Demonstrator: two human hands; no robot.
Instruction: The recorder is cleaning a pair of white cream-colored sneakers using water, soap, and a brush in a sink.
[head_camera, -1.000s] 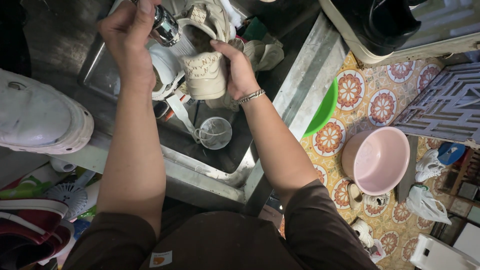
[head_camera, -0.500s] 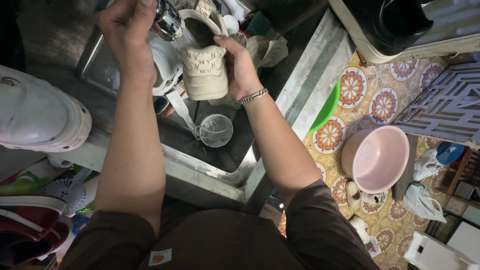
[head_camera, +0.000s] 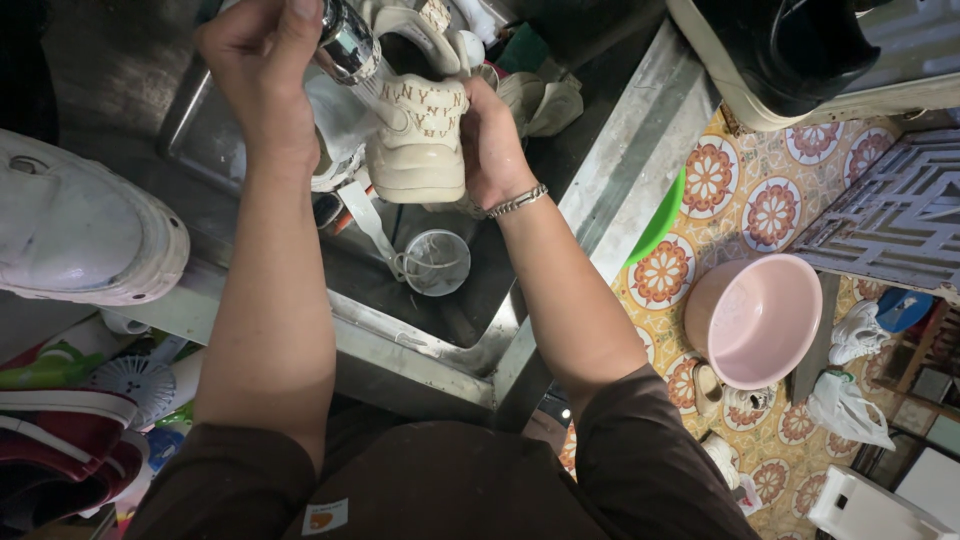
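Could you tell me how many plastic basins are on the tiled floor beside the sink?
2: a pink basin stands in the open on the patterned tiles, and a green basin is partly tucked under the metal sink edge. Others may be hidden beneath the counter.

cream patterned shoe (head_camera: 420, 140); pink basin (head_camera: 752, 320); green bowl (head_camera: 660, 215); orange floral floor tiles (head_camera: 770, 215)

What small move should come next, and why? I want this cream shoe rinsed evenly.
Probably turn the cream patterned sneaker a little in the right hand. The left hand aims the chrome spray head so that water strikes only the heel side over the steel sink; the other faces sit outside the stream.
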